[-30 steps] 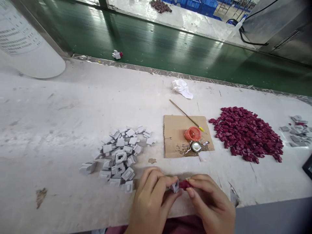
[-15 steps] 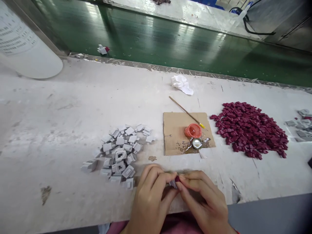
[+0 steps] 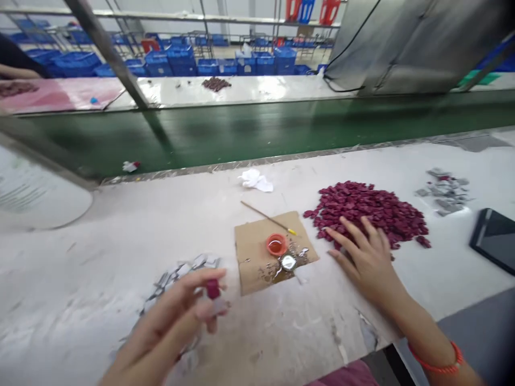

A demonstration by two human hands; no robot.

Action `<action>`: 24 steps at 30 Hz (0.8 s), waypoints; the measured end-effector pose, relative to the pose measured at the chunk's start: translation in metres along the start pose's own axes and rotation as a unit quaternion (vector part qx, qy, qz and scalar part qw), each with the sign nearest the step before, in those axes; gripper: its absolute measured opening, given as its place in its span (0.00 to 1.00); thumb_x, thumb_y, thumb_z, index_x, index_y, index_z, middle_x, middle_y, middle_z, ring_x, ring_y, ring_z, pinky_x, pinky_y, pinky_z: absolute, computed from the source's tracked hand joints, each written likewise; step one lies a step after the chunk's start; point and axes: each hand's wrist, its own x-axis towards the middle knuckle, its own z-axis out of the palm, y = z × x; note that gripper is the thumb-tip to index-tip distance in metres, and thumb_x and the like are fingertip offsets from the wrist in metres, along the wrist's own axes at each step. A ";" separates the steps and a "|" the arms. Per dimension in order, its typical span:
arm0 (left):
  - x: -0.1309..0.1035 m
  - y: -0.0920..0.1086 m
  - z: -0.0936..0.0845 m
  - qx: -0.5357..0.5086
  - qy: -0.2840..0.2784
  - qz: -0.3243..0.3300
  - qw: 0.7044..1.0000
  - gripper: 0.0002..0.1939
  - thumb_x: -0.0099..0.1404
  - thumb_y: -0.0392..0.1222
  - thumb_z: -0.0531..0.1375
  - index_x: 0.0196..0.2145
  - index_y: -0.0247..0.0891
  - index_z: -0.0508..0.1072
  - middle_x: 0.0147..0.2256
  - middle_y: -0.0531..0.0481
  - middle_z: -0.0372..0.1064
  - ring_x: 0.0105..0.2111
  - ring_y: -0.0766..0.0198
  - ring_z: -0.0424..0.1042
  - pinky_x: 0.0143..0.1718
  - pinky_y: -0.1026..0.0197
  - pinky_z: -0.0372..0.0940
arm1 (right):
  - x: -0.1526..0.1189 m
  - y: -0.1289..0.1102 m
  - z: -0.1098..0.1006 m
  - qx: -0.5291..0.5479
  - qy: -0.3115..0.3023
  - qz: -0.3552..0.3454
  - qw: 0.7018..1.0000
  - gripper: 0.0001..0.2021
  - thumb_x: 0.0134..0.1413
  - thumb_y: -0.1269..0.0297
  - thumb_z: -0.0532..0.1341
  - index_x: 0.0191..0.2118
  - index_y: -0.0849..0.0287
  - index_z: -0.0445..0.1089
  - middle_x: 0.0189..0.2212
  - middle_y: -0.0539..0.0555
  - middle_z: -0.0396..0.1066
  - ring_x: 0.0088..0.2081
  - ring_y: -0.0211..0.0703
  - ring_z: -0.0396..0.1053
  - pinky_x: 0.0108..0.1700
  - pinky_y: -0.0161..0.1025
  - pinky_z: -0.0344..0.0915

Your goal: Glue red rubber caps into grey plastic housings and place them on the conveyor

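Note:
My left hand (image 3: 173,319), somewhat blurred, pinches a small plastic part (image 3: 213,289), maroon on top and grey below, between thumb and fingers. It hovers by the heap of grey plastic pieces (image 3: 171,276), hiding much of that heap. My right hand (image 3: 372,265) is open, fingers spread, at the near edge of a large pile of maroon plastic pieces (image 3: 378,206). Between the hands lies a cardboard piece (image 3: 251,241). On it are a red cup (image 3: 276,244) of liquid, a bottle cap (image 3: 288,262) in spilled liquid, and part of a thin yellow-tipped brush (image 3: 267,217).
Crumpled white tissue (image 3: 256,180) lies behind the cardboard. A white container (image 3: 40,187) stands at left, a dark phone (image 3: 494,238) at right near more grey pieces (image 3: 444,190). Beyond runs a green conveyor belt (image 3: 225,131) carrying a grey-and-maroon part (image 3: 131,166). Another person's arm (image 3: 18,69) shows far left.
My hands, earlier together on the grey-and-maroon part, have parted. The left has moved left with the part; the right has let go and reached to the maroon pile. The view has tilted up.

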 end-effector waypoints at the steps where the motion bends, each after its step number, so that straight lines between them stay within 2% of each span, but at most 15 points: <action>1: 0.014 0.012 -0.004 0.010 0.011 0.017 1.000 0.24 0.54 0.63 0.62 0.43 0.48 0.72 0.35 0.53 0.73 0.35 0.61 0.73 0.34 0.65 0.67 | -0.002 0.003 0.002 0.007 -0.002 -0.012 1.000 0.17 0.65 0.54 0.49 0.53 0.49 0.68 0.57 0.56 0.64 0.61 0.62 0.54 0.58 0.67 0.51; 3: 0.049 0.038 -0.005 0.031 0.020 0.104 0.994 0.24 0.54 0.63 0.62 0.43 0.46 0.71 0.36 0.52 0.72 0.37 0.59 0.73 0.36 0.62 0.68 | -0.010 0.003 0.003 0.031 0.012 -0.029 0.999 0.15 0.65 0.56 0.50 0.50 0.49 0.70 0.53 0.54 0.68 0.57 0.56 0.59 0.59 0.63 0.51; 5: 0.089 0.065 0.002 0.063 0.029 0.197 0.978 0.21 0.57 0.60 0.61 0.42 0.45 0.71 0.35 0.52 0.71 0.37 0.58 0.73 0.37 0.60 0.69 | -0.022 0.000 0.000 0.059 0.021 -0.047 0.997 0.12 0.65 0.57 0.52 0.47 0.47 0.71 0.52 0.52 0.69 0.56 0.54 0.60 0.59 0.62 0.51; 7: 0.130 0.090 0.013 0.104 0.038 0.245 0.963 0.17 0.61 0.55 0.59 0.43 0.42 0.71 0.35 0.51 0.70 0.36 0.60 0.73 0.39 0.58 0.69 | -0.033 -0.002 -0.005 0.091 0.017 -0.060 0.994 0.11 0.64 0.60 0.54 0.49 0.45 0.70 0.53 0.51 0.69 0.58 0.53 0.58 0.59 0.61 0.52; 10: 0.191 0.118 0.033 0.177 0.074 0.255 0.948 0.13 0.65 0.45 0.59 0.45 0.37 0.70 0.39 0.49 0.71 0.37 0.61 0.73 0.44 0.52 0.68 | -0.046 -0.003 -0.012 0.130 0.052 -0.038 0.989 0.14 0.61 0.59 0.58 0.52 0.48 0.67 0.54 0.55 0.66 0.60 0.54 0.57 0.59 0.62 0.54; 12: 0.227 0.128 0.047 0.236 0.093 0.258 0.932 0.13 0.66 0.42 0.59 0.46 0.35 0.70 0.44 0.46 0.70 0.42 0.58 0.72 0.46 0.48 0.67 | -0.050 -0.004 -0.015 0.145 0.097 -0.007 0.985 0.16 0.57 0.57 0.62 0.50 0.52 0.68 0.52 0.58 0.67 0.58 0.55 0.60 0.58 0.61 0.56; 14: 0.255 0.134 0.061 0.285 0.093 0.265 0.916 0.13 0.66 0.42 0.60 0.47 0.35 0.70 0.49 0.44 0.69 0.47 0.55 0.70 0.48 0.45 0.66 | -0.052 -0.004 -0.016 0.144 0.110 0.018 0.983 0.12 0.55 0.57 0.64 0.44 0.54 0.70 0.48 0.58 0.69 0.54 0.55 0.63 0.55 0.58 0.60; 16: 0.274 0.137 0.075 0.318 0.079 0.275 0.904 0.14 0.66 0.42 0.60 0.48 0.35 0.70 0.51 0.44 0.68 0.49 0.54 0.69 0.49 0.45 0.66 | -0.051 -0.005 -0.016 0.125 0.096 0.025 0.987 0.11 0.57 0.58 0.63 0.43 0.55 0.71 0.46 0.58 0.69 0.52 0.54 0.64 0.52 0.54 0.64; 18: 0.281 0.140 0.083 0.336 0.068 0.286 0.895 0.15 0.66 0.42 0.59 0.49 0.36 0.69 0.51 0.44 0.67 0.48 0.54 0.70 0.48 0.45 0.66 | -0.049 -0.006 -0.015 0.108 0.084 0.015 0.990 0.11 0.60 0.61 0.60 0.46 0.56 0.71 0.46 0.58 0.70 0.50 0.53 0.64 0.50 0.52 0.65; 20: 0.273 0.143 0.080 0.347 0.071 0.301 0.886 0.16 0.66 0.42 0.59 0.50 0.36 0.69 0.52 0.43 0.67 0.49 0.53 0.69 0.49 0.44 0.66 | -0.048 -0.006 -0.015 0.111 0.095 0.000 0.989 0.11 0.62 0.62 0.57 0.47 0.55 0.72 0.45 0.57 0.71 0.48 0.51 0.65 0.50 0.51 0.65; 22: 0.245 0.143 0.064 0.354 0.084 0.328 0.872 0.17 0.67 0.41 0.58 0.53 0.35 0.67 0.54 0.42 0.66 0.52 0.53 0.67 0.52 0.44 0.63 | -0.050 -0.003 -0.013 0.149 0.120 -0.001 0.982 0.10 0.62 0.62 0.57 0.45 0.54 0.73 0.44 0.56 0.72 0.48 0.52 0.66 0.50 0.51 0.64; 24: 0.198 0.135 0.037 0.363 0.097 0.361 0.854 0.17 0.68 0.39 0.56 0.54 0.36 0.65 0.54 0.43 0.65 0.55 0.56 0.65 0.55 0.50 0.61 | -0.058 0.003 -0.005 0.230 0.143 0.035 0.962 0.10 0.60 0.59 0.59 0.44 0.53 0.74 0.44 0.56 0.72 0.46 0.53 0.68 0.49 0.51 0.64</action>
